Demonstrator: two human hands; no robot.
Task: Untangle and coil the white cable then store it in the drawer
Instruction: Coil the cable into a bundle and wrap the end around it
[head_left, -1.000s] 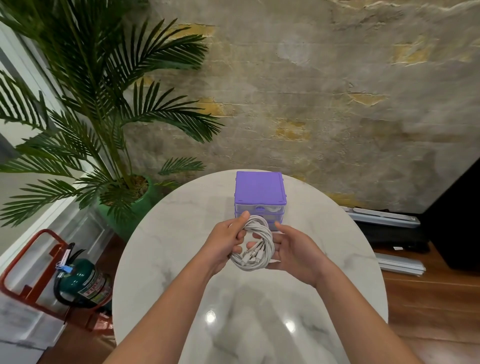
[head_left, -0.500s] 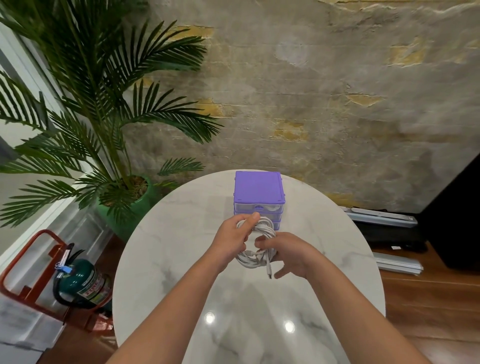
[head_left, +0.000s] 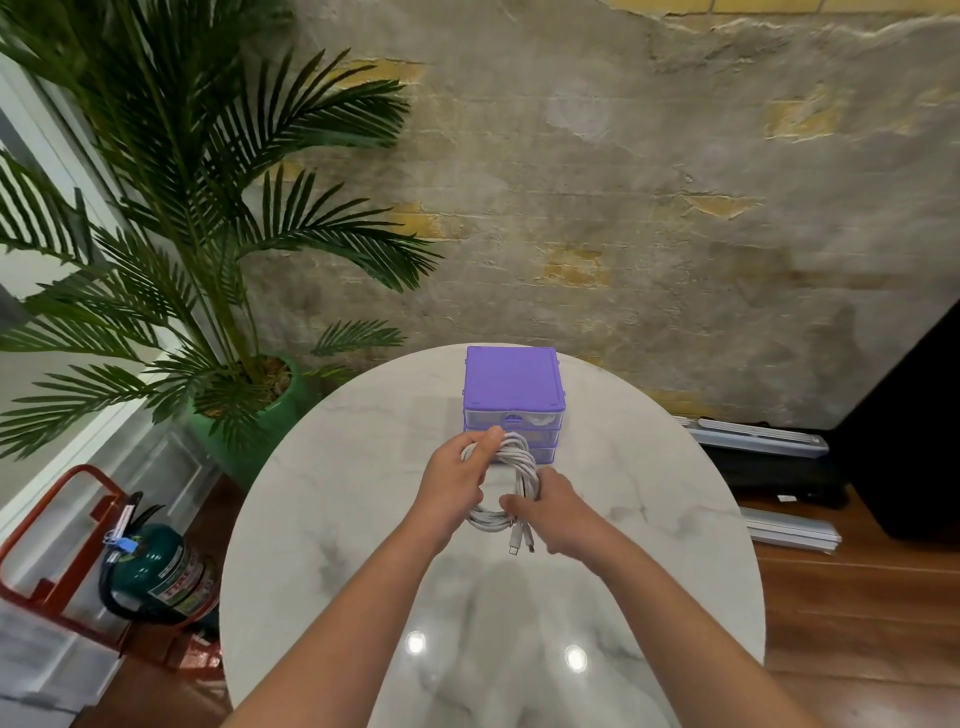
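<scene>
The white cable (head_left: 521, 464) is wound into a coil and held over the round marble table (head_left: 332, 499). My left hand (head_left: 456, 479) grips the coil's left side with the thumb on top. The coil's right lower side is held by my right hand (head_left: 555, 508). Two connector ends (head_left: 521, 540) hang out below the coil. Right behind the coil stands the purple drawer unit (head_left: 511, 384) with clear drawer fronts. All its drawers look closed; the lower ones are partly hidden by the cable.
A potted palm (head_left: 244, 374) stands left of the table. A green fire extinguisher (head_left: 156, 571) in a red stand sits on the wooden floor at lower left. Flat grey items (head_left: 758, 439) and a black object lie on the floor at right.
The coil has been turned so its connector ends now point down towards me. My right hand has shifted lower on the coil. Both hands stay in front of the drawer unit.
</scene>
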